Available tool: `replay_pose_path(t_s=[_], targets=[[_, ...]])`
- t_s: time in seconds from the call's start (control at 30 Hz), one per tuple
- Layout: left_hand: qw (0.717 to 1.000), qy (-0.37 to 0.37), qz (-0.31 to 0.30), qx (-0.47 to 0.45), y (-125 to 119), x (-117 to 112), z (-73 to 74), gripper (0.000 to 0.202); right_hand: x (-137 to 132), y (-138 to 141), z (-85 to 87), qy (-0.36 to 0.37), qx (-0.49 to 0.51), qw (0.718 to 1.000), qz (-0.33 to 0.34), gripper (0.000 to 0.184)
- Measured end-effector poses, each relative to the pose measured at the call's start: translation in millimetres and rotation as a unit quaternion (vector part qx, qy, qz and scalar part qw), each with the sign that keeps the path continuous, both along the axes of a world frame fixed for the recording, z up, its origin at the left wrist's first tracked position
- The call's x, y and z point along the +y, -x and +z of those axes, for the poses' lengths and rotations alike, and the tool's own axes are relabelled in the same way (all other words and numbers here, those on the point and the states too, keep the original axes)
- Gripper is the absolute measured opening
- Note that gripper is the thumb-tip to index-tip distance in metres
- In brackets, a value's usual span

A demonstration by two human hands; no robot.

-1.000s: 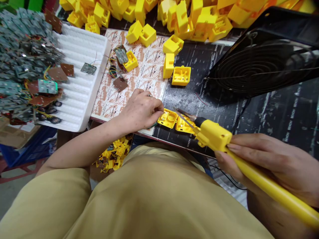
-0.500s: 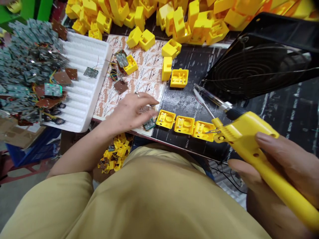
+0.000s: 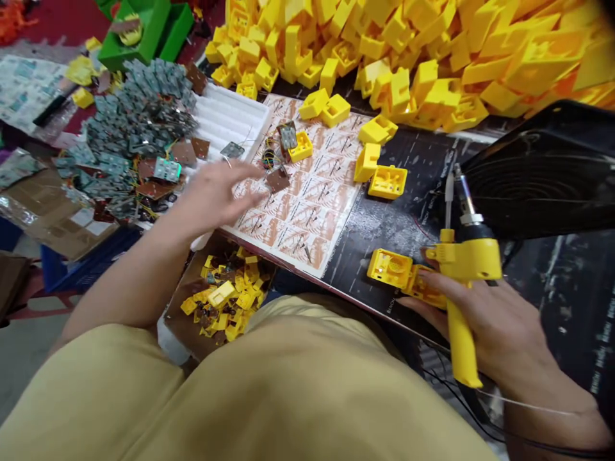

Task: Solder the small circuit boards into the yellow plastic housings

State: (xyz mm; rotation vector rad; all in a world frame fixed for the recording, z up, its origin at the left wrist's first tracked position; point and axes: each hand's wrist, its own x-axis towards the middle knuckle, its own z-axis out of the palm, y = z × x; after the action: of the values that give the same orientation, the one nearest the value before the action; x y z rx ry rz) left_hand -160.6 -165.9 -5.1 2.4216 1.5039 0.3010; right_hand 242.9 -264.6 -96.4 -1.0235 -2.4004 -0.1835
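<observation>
Soldering iron (image 3: 461, 282) upright in right hand (image 3: 500, 326), tip pointing away

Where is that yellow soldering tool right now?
In the head view, the yellow soldering tool is at lower right, gripped in the right hand with its tip pointing up, beside the open yellow casings at the mat's near edge.

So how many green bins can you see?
2, both at the top left: one green bin nearer the circuit boards, another green bin just beside it. More may be hidden outside the picture.
</observation>
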Motion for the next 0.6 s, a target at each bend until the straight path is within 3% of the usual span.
replay_pose_path(t_s=[0.03, 0.1, 0.17, 0.23, 0.43, 0.6], targets=[[0.995, -0.070, 0.074, 0.010, -0.9, 12.4, -10.1, 0.044, 3.4, 2.9, 0.0, 0.004, -0.001, 1.000, 0.007, 0.039], [0.982, -0.120, 0.146, 0.025, -7.4, 40.4, -32.5, 0.047, 7.8, 6.8, -1.1, 0.009, -0.005, 1.000, 0.013, 0.038], [0.978, -0.104, 0.174, 0.040, -15.3, 67.3, -48.8, 0.042, 8.3, 7.2, -3.8, 0.015, -0.008, 1.000, 0.009, 0.039], [0.981, -0.070, 0.176, 0.042, -21.8, 87.3, -55.7, 0.030, 6.1, 5.6, -7.0, 0.020, -0.002, 1.000, -0.002, 0.041], [0.986, -0.030, 0.133, -0.097, -43.1, 107.7, -46.4, 0.022, 1.1, 5.0, -9.8, 0.035, 0.037, 0.998, -0.023, 0.045], [0.982, 0.088, 0.084, -0.147, -66.3, 108.1, -32.7, 0.047, 3.5, 9.8, -14.7, 0.095, 0.052, 0.994, -0.030, 0.046]])
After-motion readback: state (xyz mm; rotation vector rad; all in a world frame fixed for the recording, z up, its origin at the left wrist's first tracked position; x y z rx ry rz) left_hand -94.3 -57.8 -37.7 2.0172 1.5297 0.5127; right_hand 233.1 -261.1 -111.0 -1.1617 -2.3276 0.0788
